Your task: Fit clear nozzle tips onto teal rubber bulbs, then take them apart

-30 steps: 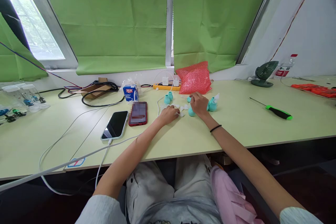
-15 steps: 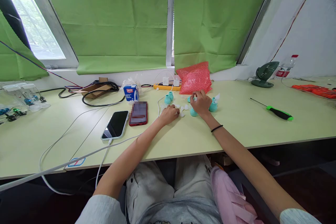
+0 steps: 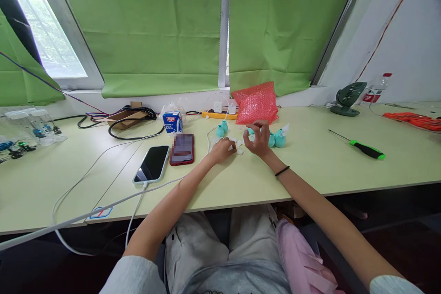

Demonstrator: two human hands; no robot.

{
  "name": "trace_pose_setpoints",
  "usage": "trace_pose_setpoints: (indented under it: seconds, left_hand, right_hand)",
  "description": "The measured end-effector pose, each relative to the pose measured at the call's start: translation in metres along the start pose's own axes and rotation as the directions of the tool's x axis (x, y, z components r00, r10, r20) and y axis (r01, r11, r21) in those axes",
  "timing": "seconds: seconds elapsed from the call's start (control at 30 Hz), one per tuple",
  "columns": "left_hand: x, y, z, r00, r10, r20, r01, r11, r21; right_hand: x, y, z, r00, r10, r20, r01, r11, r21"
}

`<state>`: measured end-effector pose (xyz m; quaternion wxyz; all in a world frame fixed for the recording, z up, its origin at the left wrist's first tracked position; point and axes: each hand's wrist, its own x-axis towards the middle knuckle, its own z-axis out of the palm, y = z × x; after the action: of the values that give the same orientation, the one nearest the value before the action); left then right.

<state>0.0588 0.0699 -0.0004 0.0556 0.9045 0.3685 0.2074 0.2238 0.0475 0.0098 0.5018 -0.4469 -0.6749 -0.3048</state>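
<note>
Your left hand (image 3: 222, 150) lies low on the table (image 3: 310, 170), knuckles bent, fingertips at a scatter of white bits (image 3: 238, 149). Whether it pinches one or only touches them, can't tell. Your right hand (image 3: 257, 140) is just beside it, lifted a little, fingers curled toward the thumb. A teal piece (image 3: 249, 132) shows at the thumb and forefinger. Gripped or just lying behind the hand, can't tell. There's a black band on that wrist.

The white bits sit between your two hands, mid-table, in front of the red bubble wrap (image 3: 255, 103). Two teal bulbs (image 3: 277, 139) stand just right of the right hand, one with a white tip. Two more bulbs (image 3: 221, 128) stand just behind the left hand.

Left of the hands are a red phone (image 3: 182, 148) and a black phone (image 3: 151, 164) on a white cable, side by side. The milk carton (image 3: 171, 122) is behind them. The screwdriver (image 3: 367, 149), with its green handle, lies well apart to the right. The fan (image 3: 346, 96) is far right by the wall.
</note>
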Motion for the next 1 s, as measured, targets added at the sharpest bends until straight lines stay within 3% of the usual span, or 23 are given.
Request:
trace_pose_setpoints:
  seconds: [0.13,0.23,0.33,0.43,0.53,0.77,1.0]
  left_hand:
    - [0.004,-0.003,0.0,0.996,-0.059,-0.069,0.05,0.991,-0.122]
    - [0.006,-0.005,-0.001,0.976,-0.139,-0.166,0.093,0.962,-0.257]
    - [0.008,-0.006,-0.003,0.934,-0.286,-0.215,0.165,0.878,-0.45]
    - [0.01,-0.007,-0.003,0.892,-0.434,-0.125,0.23,0.674,-0.702]
    - [0.012,-0.006,-0.003,0.87,-0.494,-0.016,0.26,0.486,-0.834]
    - [0.009,0.0,-0.008,0.862,-0.499,0.086,0.239,0.251,-0.938]
    - [0.008,-0.008,-0.011,0.868,-0.477,0.14,0.201,0.08,-0.976]
  right_hand:
    - [-0.001,-0.007,0.0,0.996,-0.088,0.028,0.085,0.992,0.088]
    - [-0.002,-0.015,0.004,0.969,-0.14,0.204,0.108,0.981,0.162]
    - [-0.006,-0.026,0.009,0.922,-0.125,0.367,0.037,0.971,0.236]
    - [-0.009,-0.032,0.013,0.887,-0.044,0.46,-0.084,0.963,0.256]
    - [-0.011,-0.032,0.016,0.86,0.039,0.509,-0.176,0.959,0.223]
    - [-0.011,-0.027,0.021,0.86,0.133,0.493,-0.317,0.896,0.31]
    - [-0.01,-0.022,0.024,0.799,0.26,0.543,-0.554,0.669,0.495]
